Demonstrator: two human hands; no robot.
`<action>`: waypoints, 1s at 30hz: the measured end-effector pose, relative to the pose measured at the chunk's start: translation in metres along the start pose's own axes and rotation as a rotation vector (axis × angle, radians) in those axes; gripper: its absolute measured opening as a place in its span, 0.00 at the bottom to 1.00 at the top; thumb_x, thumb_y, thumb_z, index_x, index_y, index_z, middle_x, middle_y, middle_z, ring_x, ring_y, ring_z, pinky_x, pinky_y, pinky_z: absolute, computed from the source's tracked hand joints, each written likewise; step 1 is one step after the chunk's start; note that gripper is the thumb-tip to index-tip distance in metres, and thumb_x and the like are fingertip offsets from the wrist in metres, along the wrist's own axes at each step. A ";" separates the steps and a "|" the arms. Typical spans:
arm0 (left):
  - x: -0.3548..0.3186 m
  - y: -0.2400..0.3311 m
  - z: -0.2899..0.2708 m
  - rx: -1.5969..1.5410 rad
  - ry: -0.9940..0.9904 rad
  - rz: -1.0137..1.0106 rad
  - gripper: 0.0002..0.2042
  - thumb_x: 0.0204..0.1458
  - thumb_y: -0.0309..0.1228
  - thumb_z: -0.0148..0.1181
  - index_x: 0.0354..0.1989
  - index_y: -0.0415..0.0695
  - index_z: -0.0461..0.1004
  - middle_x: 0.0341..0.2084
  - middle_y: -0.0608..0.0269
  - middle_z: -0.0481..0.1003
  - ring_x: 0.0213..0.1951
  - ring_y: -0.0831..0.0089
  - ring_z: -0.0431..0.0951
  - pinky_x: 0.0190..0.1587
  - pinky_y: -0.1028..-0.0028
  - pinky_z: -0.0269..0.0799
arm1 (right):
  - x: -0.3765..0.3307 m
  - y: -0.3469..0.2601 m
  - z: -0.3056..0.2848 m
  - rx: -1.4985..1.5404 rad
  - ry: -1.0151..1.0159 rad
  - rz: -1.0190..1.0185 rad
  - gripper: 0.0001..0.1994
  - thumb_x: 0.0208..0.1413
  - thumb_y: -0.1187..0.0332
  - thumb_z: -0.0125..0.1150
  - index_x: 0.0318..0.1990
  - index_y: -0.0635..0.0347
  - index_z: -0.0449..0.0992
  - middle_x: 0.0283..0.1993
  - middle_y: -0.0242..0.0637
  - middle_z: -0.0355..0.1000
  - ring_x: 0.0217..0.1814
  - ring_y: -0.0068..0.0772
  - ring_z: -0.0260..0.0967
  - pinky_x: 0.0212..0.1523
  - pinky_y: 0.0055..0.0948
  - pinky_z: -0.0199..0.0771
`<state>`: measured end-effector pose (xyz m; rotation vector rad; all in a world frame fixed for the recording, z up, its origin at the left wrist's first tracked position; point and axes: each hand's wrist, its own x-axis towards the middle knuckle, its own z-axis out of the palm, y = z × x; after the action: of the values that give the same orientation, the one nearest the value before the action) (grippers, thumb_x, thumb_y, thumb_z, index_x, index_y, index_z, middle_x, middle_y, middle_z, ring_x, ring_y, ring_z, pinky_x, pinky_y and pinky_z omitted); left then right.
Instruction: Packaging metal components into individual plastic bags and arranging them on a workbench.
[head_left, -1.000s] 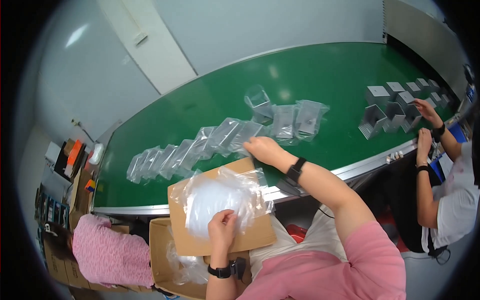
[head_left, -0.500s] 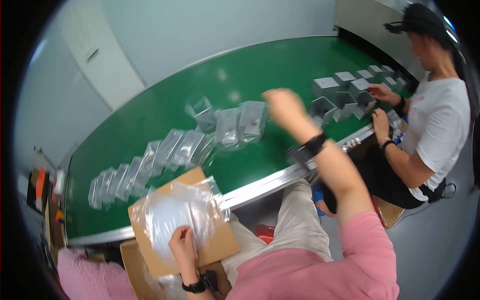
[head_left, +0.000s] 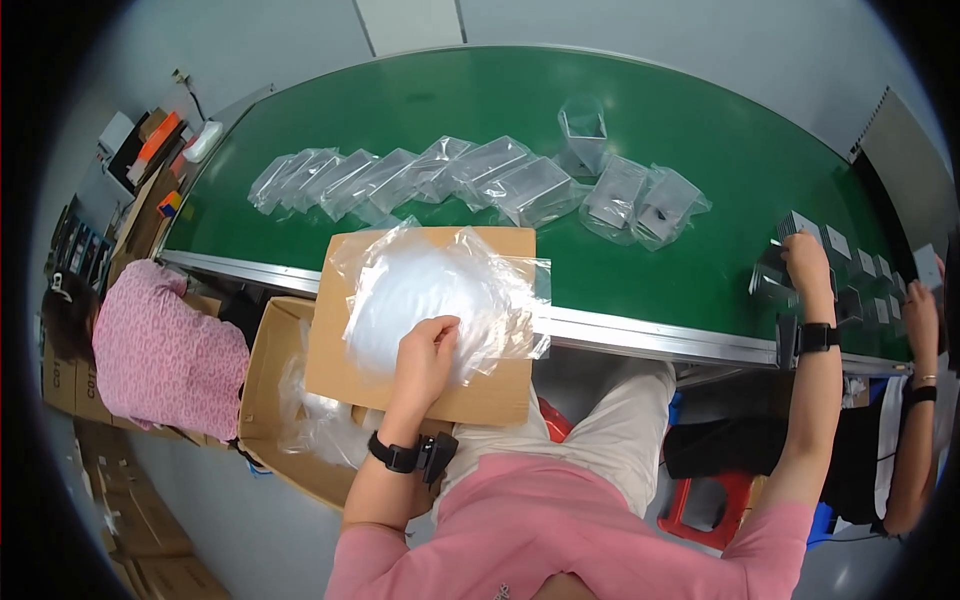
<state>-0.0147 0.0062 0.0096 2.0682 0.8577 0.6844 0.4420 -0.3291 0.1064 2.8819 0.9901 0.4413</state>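
Observation:
My left hand [head_left: 428, 355] lies on a pile of clear plastic bags [head_left: 415, 290], thumb and fingers pinched together. What is between the fingertips, if anything, is hidden. Under the bags is a flat brown cardboard sheet [head_left: 335, 350]. My right arm is stretched out to the far right, where my right hand [head_left: 808, 262] closes on a grey open-ended box [head_left: 770, 278] at the near edge of a cluster of such boxes. Bagged grey boxes [head_left: 535, 190] lie in a slanting row on the green table, and one bagged box [head_left: 582, 140] stands upright with its bag mouth up.
The green table [head_left: 680, 290] has a metal front edge. A co-worker's hand [head_left: 922, 305] holds a grey piece at the far right. On the left sits another person in pink [head_left: 170, 350]. An open carton [head_left: 275, 430] with loose plastic stands beside my left leg.
My view has swung right. My right hand has moved from above the table near the bagged boxes to the grey boxes at the right. The left hand stays on the bags.

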 end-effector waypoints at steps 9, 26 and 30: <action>-0.001 0.019 0.011 -0.062 0.019 -0.010 0.08 0.46 0.22 0.63 0.36 0.37 0.76 0.26 0.58 0.74 0.27 0.70 0.74 0.34 0.73 0.72 | -0.066 -0.189 -0.021 1.224 0.299 -0.055 0.05 0.50 0.73 0.62 0.30 0.66 0.75 0.24 0.34 0.68 0.26 0.21 0.64 0.28 0.25 0.64; 0.002 0.010 0.026 -0.213 0.054 -0.109 0.05 0.53 0.26 0.58 0.33 0.36 0.76 0.20 0.66 0.74 0.23 0.81 0.70 0.29 0.79 0.68 | -0.119 -0.313 0.025 1.185 0.245 -0.325 0.06 0.48 0.77 0.62 0.35 0.63 0.78 0.30 0.42 0.71 0.33 0.43 0.70 0.34 0.35 0.70; 0.007 0.016 0.023 -0.348 -0.045 -0.156 0.05 0.53 0.25 0.59 0.35 0.36 0.77 0.22 0.69 0.74 0.24 0.84 0.69 0.28 0.82 0.66 | -0.119 -0.307 0.030 1.248 0.165 -0.387 0.08 0.46 0.79 0.60 0.36 0.61 0.78 0.32 0.41 0.72 0.36 0.43 0.70 0.37 0.36 0.71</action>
<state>0.0111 -0.0063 0.0108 1.6823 0.8022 0.6484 0.1789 -0.1576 0.0023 3.4030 2.5073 -0.0336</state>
